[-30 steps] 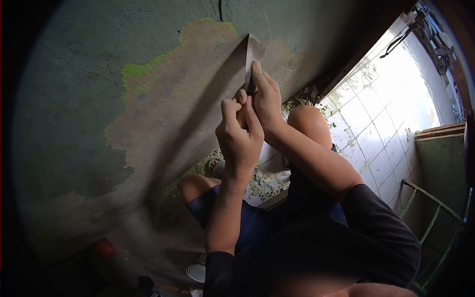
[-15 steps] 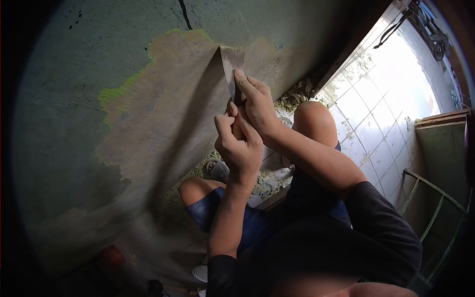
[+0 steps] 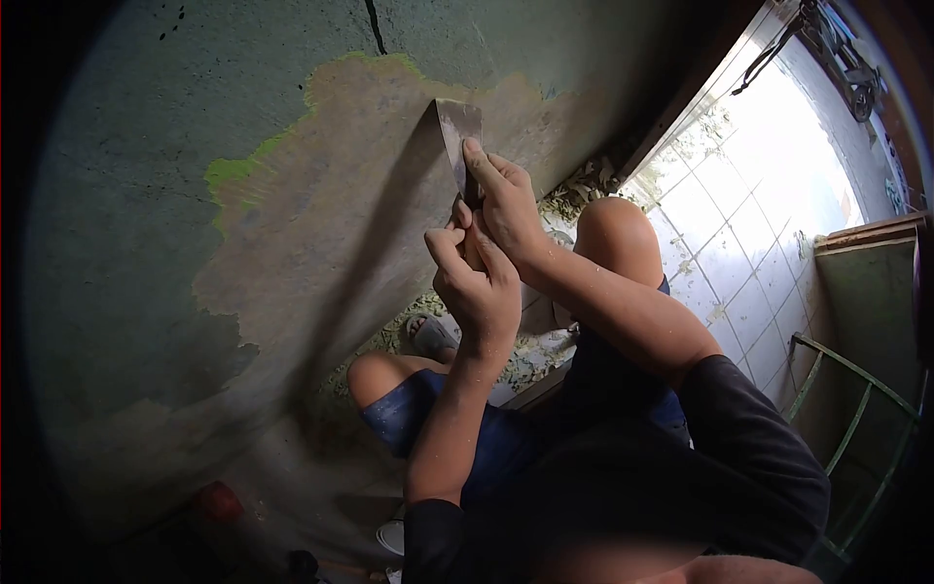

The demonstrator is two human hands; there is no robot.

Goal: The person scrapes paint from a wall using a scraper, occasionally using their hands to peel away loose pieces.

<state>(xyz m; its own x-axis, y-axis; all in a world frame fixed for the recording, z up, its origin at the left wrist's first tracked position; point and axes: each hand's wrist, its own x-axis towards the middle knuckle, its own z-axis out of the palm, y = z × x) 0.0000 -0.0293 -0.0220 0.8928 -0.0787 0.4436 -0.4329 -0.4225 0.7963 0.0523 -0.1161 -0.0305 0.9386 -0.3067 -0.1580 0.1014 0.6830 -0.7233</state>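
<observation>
A scraper (image 3: 457,125) with a wide, dusty metal blade points up the wall, its edge at the bare patch (image 3: 311,195) just below the green paint line. My right hand (image 3: 508,200) is closed round the upper handle, its thumb pressed along the base of the blade. Lower down, my left hand (image 3: 479,287) grips the handle's end, fingers curled. Most of the handle is hidden by both hands. Around the patch, the green-painted wall (image 3: 126,243) shows a ragged bright-green border and a dark crack (image 3: 375,24) above.
Paint flakes (image 3: 535,360) litter the floor beneath my bent knees, by my sandalled foot (image 3: 428,334). White floor tiles (image 3: 739,234) lie to the right beyond a doorway. A green metal frame (image 3: 842,370) stands at the right, and a red object (image 3: 221,501) lies lower left.
The scraper's edge has slid slightly down from the paint line across the bare patch. Both hands keep their grip. The view has shifted a little.
</observation>
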